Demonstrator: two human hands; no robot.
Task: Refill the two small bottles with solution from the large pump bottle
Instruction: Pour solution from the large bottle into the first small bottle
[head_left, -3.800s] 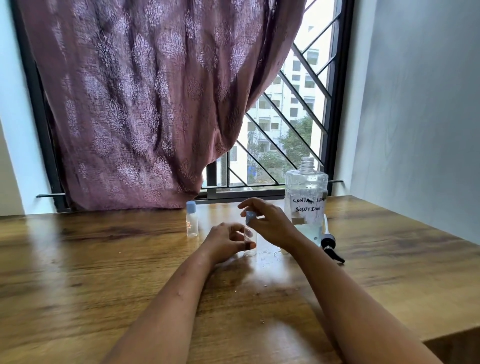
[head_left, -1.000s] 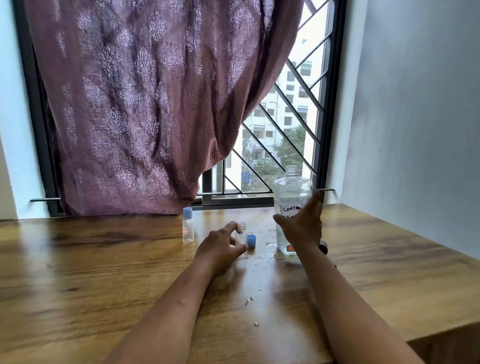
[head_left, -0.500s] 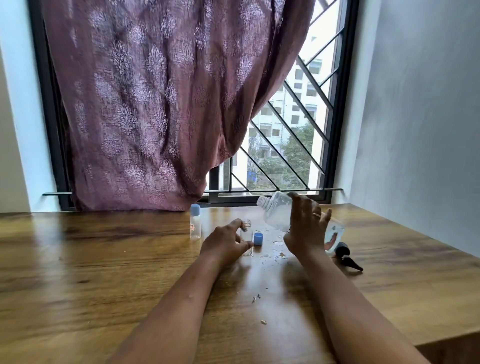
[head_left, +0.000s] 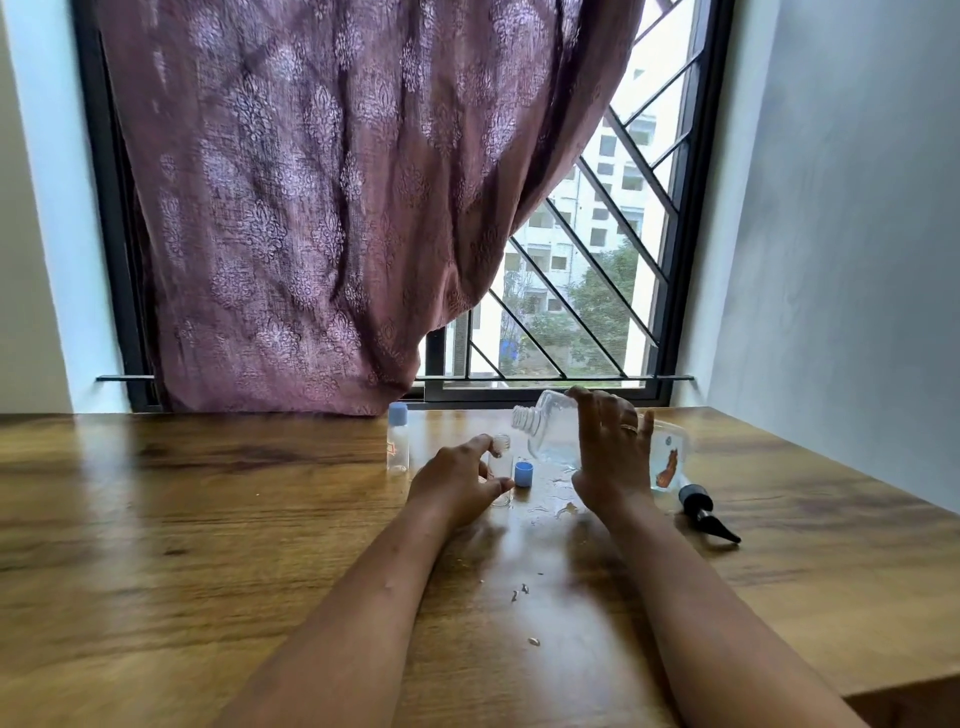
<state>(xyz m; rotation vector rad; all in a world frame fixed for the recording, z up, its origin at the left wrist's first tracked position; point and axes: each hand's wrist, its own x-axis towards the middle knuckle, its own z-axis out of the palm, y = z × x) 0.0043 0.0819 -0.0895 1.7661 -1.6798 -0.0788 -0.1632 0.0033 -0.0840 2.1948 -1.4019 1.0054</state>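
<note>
My right hand (head_left: 613, 452) wraps its fingers round the big bottle (head_left: 550, 426), mid-frame, tilted neck-first at the small bottle (head_left: 501, 447). My left hand (head_left: 457, 483) pinches that one. Big bottle probably wet and sloshy: grip mid-body. Small bottle is light and tippy: hold low.

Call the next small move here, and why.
Probably nudge the mouth of the large bottle left, squarely over the open small bottle, before tilting more. The right hand holds it tipped, its mouth seemingly just right of the neck that the left hand steadies, and drops lie on the table.
</note>
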